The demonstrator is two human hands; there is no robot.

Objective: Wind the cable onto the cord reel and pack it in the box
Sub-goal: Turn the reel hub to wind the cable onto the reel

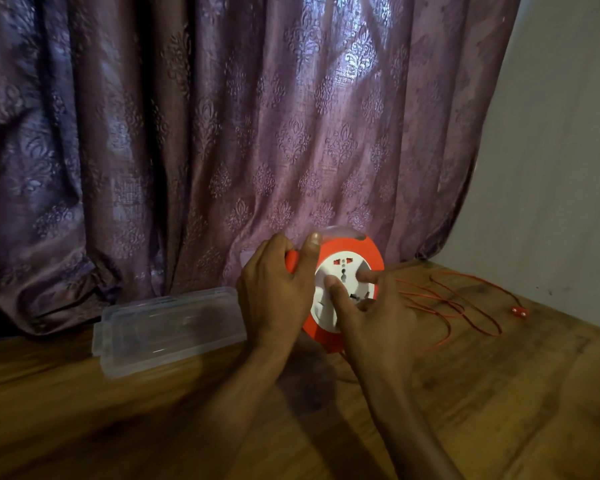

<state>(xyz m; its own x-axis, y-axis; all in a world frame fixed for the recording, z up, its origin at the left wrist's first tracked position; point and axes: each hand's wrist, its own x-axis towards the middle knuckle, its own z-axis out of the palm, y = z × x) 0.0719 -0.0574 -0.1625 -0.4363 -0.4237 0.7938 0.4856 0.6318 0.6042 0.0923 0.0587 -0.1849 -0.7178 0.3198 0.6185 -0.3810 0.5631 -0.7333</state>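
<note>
The orange cord reel (362,250) with a white socket face (340,271) stands upright on the wooden table, slightly raised at the curtain. My left hand (274,289) grips its orange handle at the left side, thumb on the rim. My right hand (371,317) lies on the white face, fingers pressed against it. A thin orange cable (465,306) lies in loose loops on the table to the right and ends in a small red plug (519,311). Behind the reel shows the curved edge of a clear plastic box (340,232); most of it is hidden.
A clear plastic lid (167,327) lies flat on the wooden table (153,427) left of my hands. A purple patterned curtain (222,133) hangs right behind. A pale wall (561,168) borders the table on the right.
</note>
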